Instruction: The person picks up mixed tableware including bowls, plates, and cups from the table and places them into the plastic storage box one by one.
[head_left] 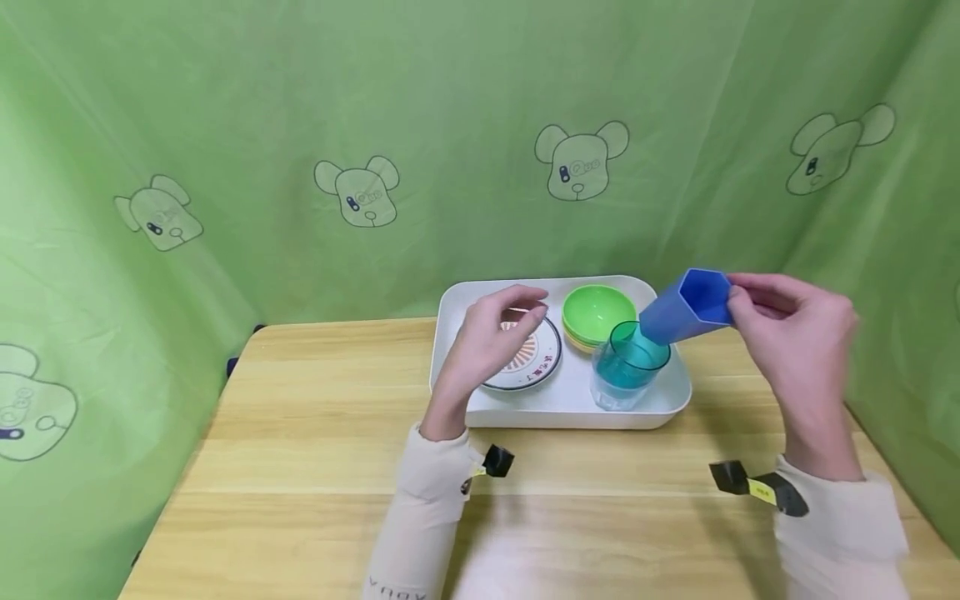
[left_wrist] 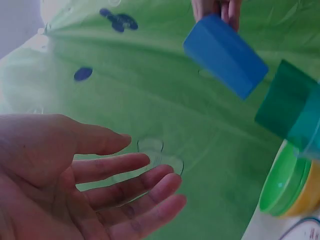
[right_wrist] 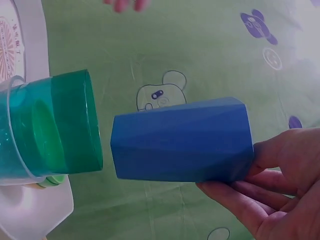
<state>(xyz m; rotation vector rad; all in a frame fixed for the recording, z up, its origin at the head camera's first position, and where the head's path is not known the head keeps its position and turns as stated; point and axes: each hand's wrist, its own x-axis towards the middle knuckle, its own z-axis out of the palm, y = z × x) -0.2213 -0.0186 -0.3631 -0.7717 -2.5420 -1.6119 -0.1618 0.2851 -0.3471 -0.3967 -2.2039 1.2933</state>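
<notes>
My right hand [head_left: 798,333] pinches a blue angular-sided cup [head_left: 675,312] by its rim, thumb on one side and fingers on the other. The cup is tilted, its base toward a teal see-through cup [head_left: 633,354]. In the right wrist view a gap shows between the blue cup [right_wrist: 180,142] and the teal cup [right_wrist: 75,122]. The teal cup sits inside a clear cup [head_left: 617,393] on the white tray. My left hand [head_left: 491,337] is above the plate [head_left: 536,358] with its fingers loosely bent, and nothing is in it.
A white tray [head_left: 525,417] stands at the table's back edge. Green bowls [head_left: 597,310] are stacked over a yellow one behind the cups. The wooden table [head_left: 322,450] stretches left and in front. A green curtain [head_left: 465,100] with bear heads hangs behind and at both sides.
</notes>
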